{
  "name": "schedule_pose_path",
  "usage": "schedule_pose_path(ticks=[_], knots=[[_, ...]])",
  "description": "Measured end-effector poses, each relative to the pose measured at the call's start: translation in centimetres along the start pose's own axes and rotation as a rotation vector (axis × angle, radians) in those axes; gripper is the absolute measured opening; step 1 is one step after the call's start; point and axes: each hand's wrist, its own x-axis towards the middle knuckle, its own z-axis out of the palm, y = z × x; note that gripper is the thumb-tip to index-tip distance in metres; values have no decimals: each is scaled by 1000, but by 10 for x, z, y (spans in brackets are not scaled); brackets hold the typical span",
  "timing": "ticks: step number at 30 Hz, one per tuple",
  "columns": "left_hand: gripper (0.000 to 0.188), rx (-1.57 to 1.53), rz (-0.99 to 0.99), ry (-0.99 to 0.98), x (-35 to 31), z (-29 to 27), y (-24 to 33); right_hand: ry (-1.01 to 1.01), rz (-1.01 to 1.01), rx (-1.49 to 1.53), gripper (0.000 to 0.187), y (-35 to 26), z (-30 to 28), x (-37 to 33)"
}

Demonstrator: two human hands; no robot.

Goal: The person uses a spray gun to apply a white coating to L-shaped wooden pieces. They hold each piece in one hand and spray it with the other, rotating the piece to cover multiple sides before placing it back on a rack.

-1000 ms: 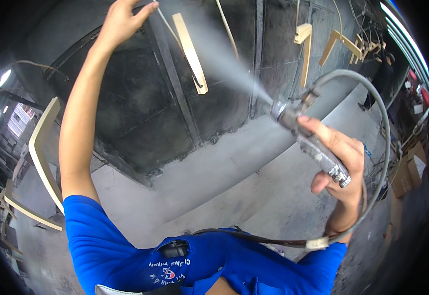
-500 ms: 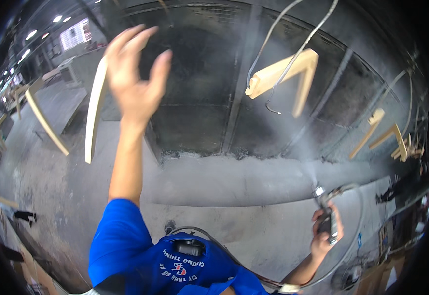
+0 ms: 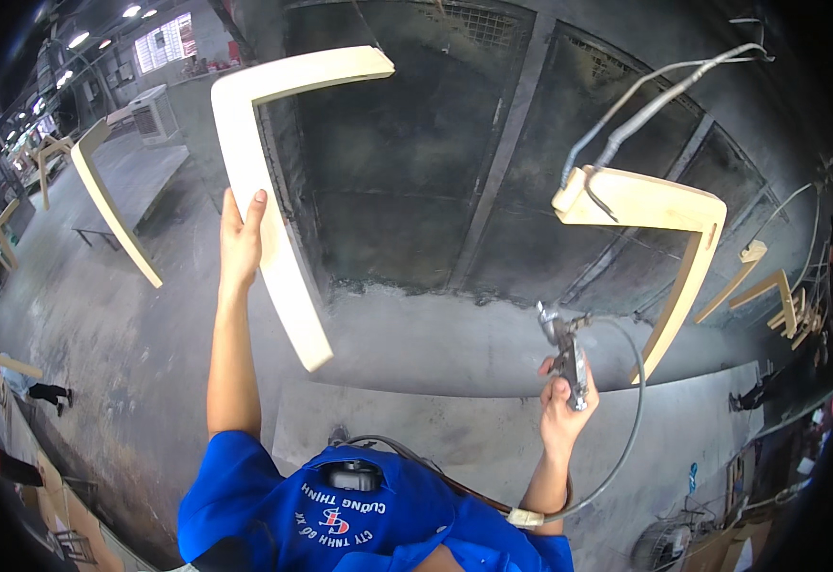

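We had our left hand (image 3: 241, 246) grasping a wooden frame (image 3: 249, 157) by its leg before the dark wall (image 3: 388, 143), our right hand (image 3: 562, 419) clasping the spray gun (image 3: 569, 360): lining-up, we judged, where spraying next called for steady wood and square aim!

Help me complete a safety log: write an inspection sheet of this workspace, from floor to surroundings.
Surface: grey floor, stained.
Work things: L-shaped wooden piece in front on the left; second wooden piece hanging at right; spray gun.
Clutter: brown cardboard at lower right.
Hands: left hand grips the L-shaped wooden piece; right hand holds the spray gun.
Cables: grey hose loops from the gun.
Surroundings: dark panelled wall ahead; another wooden piece farther left.
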Motion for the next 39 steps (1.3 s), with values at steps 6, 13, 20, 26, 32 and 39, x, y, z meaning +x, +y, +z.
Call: schedule_pose_path(ticks=[6,13,20,26,32,39], knots=[[42,-556,-336,-212,5,16,16,-314,-121,207,89,-60,64,21],[42,-372,-222,-374,22,-4,-2,-31,-177,-9,75,-69,96,49],[45,-158,137,-371,56,-25,-36,-93,-273,-100,79,-123,107,66],[48,43,274,-321,78,-29,-55,-219,-248,-101,111,-209,135,64],[50,350,440,-210,73,-30,-59,-352,-356,-433,48,-267,154,135],[51,424,569,-190,65,-36,-54,-283,-419,-835,41,-255,166,221]])
